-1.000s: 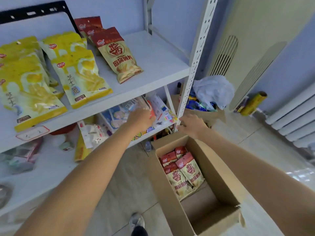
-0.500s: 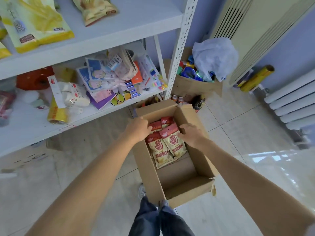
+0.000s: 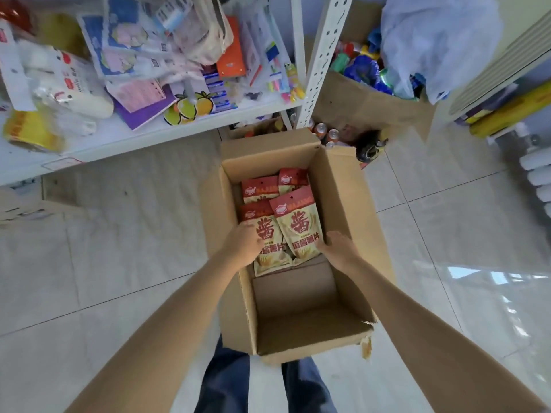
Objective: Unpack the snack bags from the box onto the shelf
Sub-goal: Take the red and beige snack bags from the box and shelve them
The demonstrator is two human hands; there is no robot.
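Both your hands are down inside the cardboard box [image 3: 343,204], which stands open on the floor just near of the white shelf [image 3: 149,138].

Snack bags [image 3: 298,225]: four visible, red tops and cream bodies, stacked overlapping at the far end of the box. The near half of the box floor shows bare cardboard.

Left hand [image 3: 243,244]: it lies on the left-hand bag of the front pair, fingers bent over its lower left edge. Whether they have closed on the bag I cannot tell; the fingertips are hidden.

Right hand [image 3: 338,248]: it sits at the right edge of the right-hand front bag, between bag and box wall. Contact looks likely, a closed grip is not shown; cannot tell.

Handling, judged from appearance: light, air-puffed foil pouches with a glossy film that is probably slick. The contents look like chips, so likely brittle; squeezing the middle risks crushing them. The flat red header seam is the stiffest part and the safest to pinch. If you take the front pair together, press the two outer side edges inward and lift evenly, since overlapped bags may slide apart.

Step in hand, by my reading: gathering the front pair for transfer to the shelf. Several bags remain, so the task is unfinished.
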